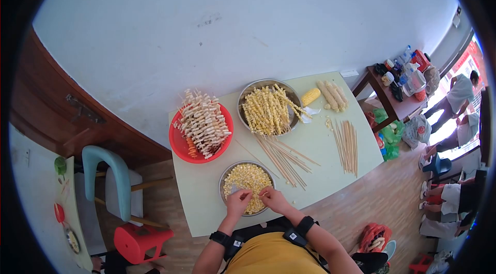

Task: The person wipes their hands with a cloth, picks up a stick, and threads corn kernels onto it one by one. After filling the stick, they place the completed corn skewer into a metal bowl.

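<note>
Over the near rim of a metal bowl (246, 176) of loose yellow corn kernels, my left hand (239, 201) and my right hand (272, 199) are close together. Fingers of both hands are pinched, but what they hold is too small to make out. Behind, a larger metal bowl (242, 99) holds skewers threaded with corn kernels (266, 111). To its left, a red basin (178, 152) carries many skewers of pale pieces (204, 124) and a few orange ones. Bare wooden sticks (281, 160) fan out from the large bowl, their far ends at its rim.
Another row of bare sticks (347, 147) lies at the table's right, below a corn cob (310, 96) and stripped cobs (332, 96). A red stool (142, 243) and blue chair (103, 170) stand left. Several people are at the far right, near a cluttered side table (380, 88).
</note>
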Motion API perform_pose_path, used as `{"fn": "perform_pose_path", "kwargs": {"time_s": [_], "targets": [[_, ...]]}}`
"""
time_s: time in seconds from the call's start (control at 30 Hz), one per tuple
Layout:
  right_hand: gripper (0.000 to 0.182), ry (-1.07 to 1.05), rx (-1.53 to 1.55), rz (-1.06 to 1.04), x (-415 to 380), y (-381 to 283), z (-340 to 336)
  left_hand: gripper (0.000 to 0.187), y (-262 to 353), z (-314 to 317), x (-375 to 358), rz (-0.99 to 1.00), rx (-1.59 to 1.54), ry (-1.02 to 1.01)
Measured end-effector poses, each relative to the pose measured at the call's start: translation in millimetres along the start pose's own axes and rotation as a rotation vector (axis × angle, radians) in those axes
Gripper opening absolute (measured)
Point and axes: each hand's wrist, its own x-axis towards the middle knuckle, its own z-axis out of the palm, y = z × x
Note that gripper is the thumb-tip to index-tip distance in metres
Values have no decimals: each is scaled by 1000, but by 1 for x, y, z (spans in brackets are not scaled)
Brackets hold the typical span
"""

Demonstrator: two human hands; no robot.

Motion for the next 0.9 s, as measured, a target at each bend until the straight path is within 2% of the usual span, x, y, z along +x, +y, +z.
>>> {"fn": "perform_pose_path", "kwargs": {"time_s": [0.07, 0.13, 0.2, 0.27, 0.3, 0.33, 0.4, 0.47, 0.5, 0.57, 0.67, 0.8, 0.9], "targets": [[15, 3, 22, 25, 2, -1, 3, 11, 4, 2, -1, -5, -14, -46], [15, -26, 71, 55, 1, -8, 2, 10, 10, 2, -1, -66, -183, 5], [16, -60, 120, 82, 0, -18, -5, 10, 11, -8, 5, -72, -114, 83], [15, 95, -278, -166, -3, -22, -14, 10, 6, -24, 11, -81, -41, 161], [15, 96, -278, -165, -3, -19, -17, 10, 1, -33, 15, -54, -72, 258], [15, 105, -237, -131, -2, -15, -20, 10, -1, -39, 17, -27, -103, 355], [15, 114, -196, -98, -1, -9, -21, 10, -4, -45, 19, -40, -125, 383], [15, 5, 66, 23, -2, -6, -19, 9, -5, -47, 20, -53, -147, 409], [15, 5, 66, 23, -2, -3, -18, 9, -6, -46, 20, -62, -149, 412], [14, 7, 331, 67, 0, 2, -18, 10, -12, -46, 21, -70, -151, 415], [13, 7, 450, 84, -1, 5, -26, 10, -14, -46, 20, -67, -152, 418], [12, 13, 464, 37, -2, 5, -23, 11, -10, -45, 19, -73, -123, 392], [11, 81, 529, 14, 0, 4, -21, 11, -4, -43, 19, -81, -95, 384]]}}
